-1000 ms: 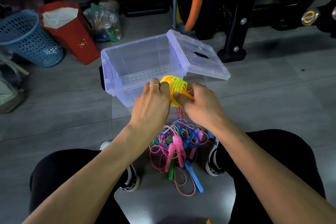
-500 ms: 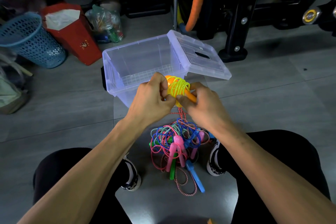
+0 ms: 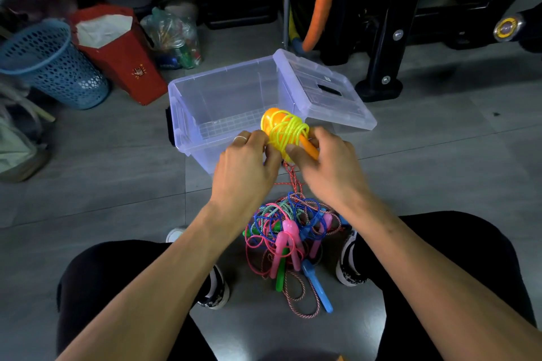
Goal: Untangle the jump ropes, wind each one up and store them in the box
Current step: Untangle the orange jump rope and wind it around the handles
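We hold the wound yellow rope point(image 3: 286, 133) at 12 o'clock, left hand point(image 3: 246, 168) and right hand point(image 3: 328, 164) fingers curled tight on it. The box point(image 3: 187, 114) looks empty; the tangled ropes point(image 3: 290, 231) wait at 6 o'clock.

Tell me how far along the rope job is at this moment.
Early. The clear box stands open with no rope visible inside. Both the left hand and the right hand grip the yellow rope, already wound around its orange handles. The tangled pile on the floor remains to be untangled.
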The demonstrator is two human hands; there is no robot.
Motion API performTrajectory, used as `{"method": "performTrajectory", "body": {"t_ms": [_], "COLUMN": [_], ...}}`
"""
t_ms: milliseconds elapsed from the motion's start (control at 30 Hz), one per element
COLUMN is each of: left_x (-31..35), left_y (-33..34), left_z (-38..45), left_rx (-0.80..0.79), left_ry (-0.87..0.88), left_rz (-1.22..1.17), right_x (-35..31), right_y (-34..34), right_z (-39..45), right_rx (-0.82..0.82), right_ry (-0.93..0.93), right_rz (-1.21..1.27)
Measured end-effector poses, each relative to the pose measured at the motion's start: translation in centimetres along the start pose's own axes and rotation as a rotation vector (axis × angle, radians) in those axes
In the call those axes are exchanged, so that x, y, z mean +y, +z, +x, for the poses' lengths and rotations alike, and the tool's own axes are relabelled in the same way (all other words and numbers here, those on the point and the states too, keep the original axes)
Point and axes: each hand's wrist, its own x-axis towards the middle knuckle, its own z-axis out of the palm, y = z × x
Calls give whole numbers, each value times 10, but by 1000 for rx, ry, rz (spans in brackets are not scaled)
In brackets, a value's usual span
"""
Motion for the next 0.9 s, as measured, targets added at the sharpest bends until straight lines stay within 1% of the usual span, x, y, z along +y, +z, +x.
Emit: {"method": "performTrajectory", "body": {"t_ms": [67, 133, 233, 267, 300, 333, 367, 400, 467, 533, 667, 767, 833, 867, 900], "left_x": [1, 4, 1, -1, -3, -5, -6, -6, -4, 0, 4, 6, 6, 4, 3], "left_y": [-1, -4, -10, -14, -19, -22, -23, -22, -18, -14, -11, -15, -18, -17, -17], "left_z": [4, 3, 13, 18, 22, 23, 22, 18, 6, 0, 4, 5, 7, 7, 8], "left_rx": [-17, -90, -317, -396, -453, -473, -452, -394, -231, -115, -100, -67, -50, -49, -61], "left_ry": [40, 15, -115, -154, -189, -216, -234, -237, -193, -177, -361, -419, -428, -396, -327], "left_rz": [39, 69, -53, -55, -48, -51, -71, -93, -123, -222, -638, -795, -822, -774, -661], "right_x": [1, 4, 12, 13, 14, 14, 13, 12, 10, 8, 6, 2, -1, -2, -2], "right_y": [2, 5, 12, 13, 14, 15, 15, 14, 12, 11, 11, 10, 9, 8, 7], "right_z": [2, 3, 3, 2, 0, -1, 0, 1, 4, 4, 6, 9, 8, 7, 6], "right_rx": [5, 11, -2, -10, -17, -20, -25, -31, -46, -46, -20, -22, -35, -46, -48], "right_ry": [5, -7, -22, -39, -65, -89, -97, -90, -34, 25, 108, 112, 107, 101, 81], "right_rz": [-6, -35, -83, -96, -107, -119, -123, -108, -29, 38, 149, 151, 180, 189, 161]}}
